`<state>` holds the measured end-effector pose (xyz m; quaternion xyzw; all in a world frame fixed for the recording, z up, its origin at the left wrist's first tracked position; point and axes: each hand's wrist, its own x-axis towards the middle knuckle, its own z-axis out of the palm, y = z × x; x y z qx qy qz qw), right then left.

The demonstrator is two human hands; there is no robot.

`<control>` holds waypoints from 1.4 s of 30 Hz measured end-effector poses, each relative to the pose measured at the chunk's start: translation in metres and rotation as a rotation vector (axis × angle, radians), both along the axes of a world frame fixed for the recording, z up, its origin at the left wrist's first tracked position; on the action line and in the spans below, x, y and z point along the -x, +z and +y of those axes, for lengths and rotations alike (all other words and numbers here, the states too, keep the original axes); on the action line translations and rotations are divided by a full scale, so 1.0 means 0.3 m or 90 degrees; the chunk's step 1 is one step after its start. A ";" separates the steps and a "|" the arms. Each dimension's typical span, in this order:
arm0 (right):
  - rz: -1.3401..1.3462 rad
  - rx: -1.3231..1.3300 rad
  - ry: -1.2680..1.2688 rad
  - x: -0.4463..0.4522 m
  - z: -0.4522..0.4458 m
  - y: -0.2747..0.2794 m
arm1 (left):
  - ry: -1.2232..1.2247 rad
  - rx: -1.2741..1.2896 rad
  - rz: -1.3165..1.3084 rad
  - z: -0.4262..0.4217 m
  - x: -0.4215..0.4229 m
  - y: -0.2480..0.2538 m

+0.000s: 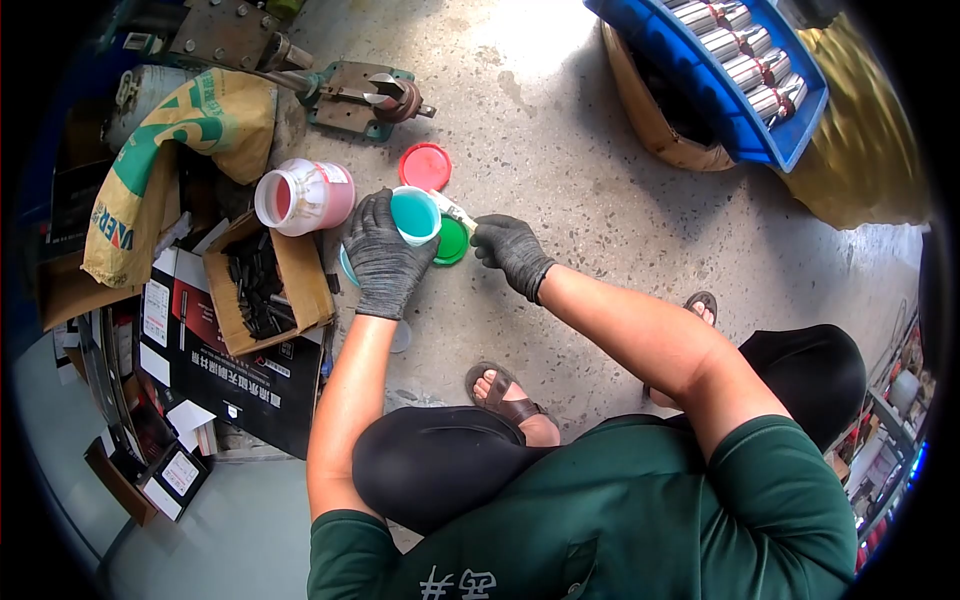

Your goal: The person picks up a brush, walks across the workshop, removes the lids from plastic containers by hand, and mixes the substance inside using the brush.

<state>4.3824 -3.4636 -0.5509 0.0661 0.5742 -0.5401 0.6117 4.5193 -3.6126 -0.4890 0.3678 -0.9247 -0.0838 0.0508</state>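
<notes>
My left hand, in a dark grey knit glove, is wrapped round a white plastic tub with blue-green contents. My right hand, gloved alike, is closed on the end of a narrow white stick-like tool with markings; its exact kind is unclear. The tool's far end is beside the tub's rim. Under and beside the tub lies a green lid, and a red lid lies just beyond it. Left of my left hand, a white plastic jar with reddish contents lies tilted, its mouth uncovered.
An open cardboard box of small black parts sits at left on a black printed carton. Behind are a yellow-brown sack and a metal vise. A blue crate of shiny metal cylinders stands at upper right.
</notes>
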 end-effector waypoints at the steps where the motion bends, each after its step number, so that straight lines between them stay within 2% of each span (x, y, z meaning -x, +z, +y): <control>1: -0.003 0.002 -0.003 -0.001 0.000 -0.004 | 0.000 0.000 0.001 0.000 0.000 0.001; 31: -0.009 0.003 -0.008 -0.009 0.001 -0.006 | 0.004 -0.004 -0.020 -0.002 0.010 -0.006; 42: -0.019 0.004 -0.011 -0.011 0.000 -0.010 | 0.001 0.012 0.020 -0.001 -0.003 0.010</control>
